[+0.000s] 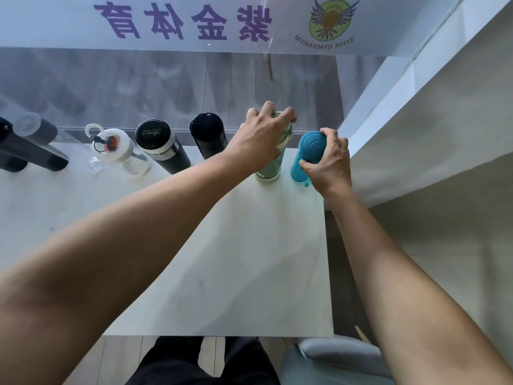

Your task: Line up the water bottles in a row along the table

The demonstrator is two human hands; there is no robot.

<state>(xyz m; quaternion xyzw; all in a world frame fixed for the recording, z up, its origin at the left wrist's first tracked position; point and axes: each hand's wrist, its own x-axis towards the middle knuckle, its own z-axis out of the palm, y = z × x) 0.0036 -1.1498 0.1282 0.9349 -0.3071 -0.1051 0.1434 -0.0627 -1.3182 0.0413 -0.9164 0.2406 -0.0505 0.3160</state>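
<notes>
Teal bottle (301, 162), pale green bottle (270, 169), white table (222, 245)

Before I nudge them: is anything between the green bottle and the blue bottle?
Nothing visible. The left hand grips the green bottle from the top, the right hand holds the blue bottle, and only bare table shows between them.

Gym front area, looks like: frosted glass partition (194, 23) at 12 o'clock carrying purple Chinese lettering (180, 22), winged logo (331, 19) reading "ZIJIN GYMNASIUM", seen mirrored; white table (222, 259) against it.
</notes>
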